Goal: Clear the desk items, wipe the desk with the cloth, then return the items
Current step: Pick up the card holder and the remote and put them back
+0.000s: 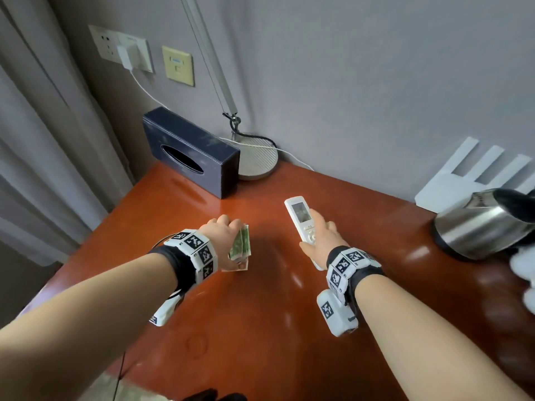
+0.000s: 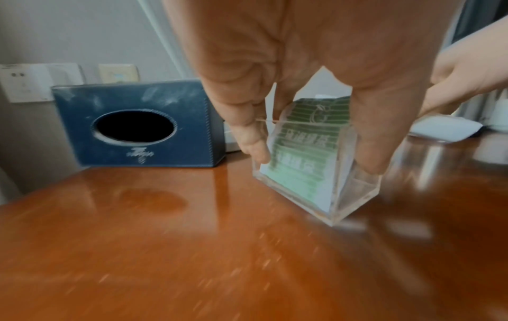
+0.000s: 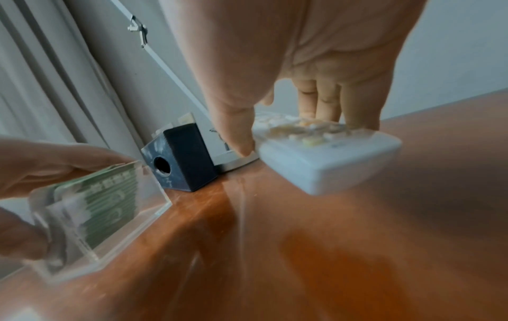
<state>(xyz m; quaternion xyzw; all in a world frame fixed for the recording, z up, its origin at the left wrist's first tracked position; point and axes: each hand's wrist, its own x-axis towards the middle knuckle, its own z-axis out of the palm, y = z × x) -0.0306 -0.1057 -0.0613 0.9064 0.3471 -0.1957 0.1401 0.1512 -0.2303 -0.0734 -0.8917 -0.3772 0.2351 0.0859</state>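
Note:
My left hand (image 1: 228, 235) grips a clear acrylic holder (image 2: 316, 173) filled with green tea packets (image 1: 241, 245), thumb on one side and fingers on the other, just above the red-brown desk (image 1: 260, 314). My right hand (image 1: 318, 235) holds a white remote (image 1: 302, 221) with a small screen, thumb and fingers pinching its sides a little over the desk. The wrist views show the holder (image 3: 96, 217) and the remote (image 3: 324, 156) both lifted off the surface. No cloth is in view.
A dark blue tissue box (image 1: 188, 157) and a desk lamp's round base (image 1: 257, 160) stand at the back left corner. A steel kettle (image 1: 480, 227) and a white router (image 1: 477, 175) sit at the right. Curtains hang left; a charger cable runs from the wall socket (image 1: 121, 49).

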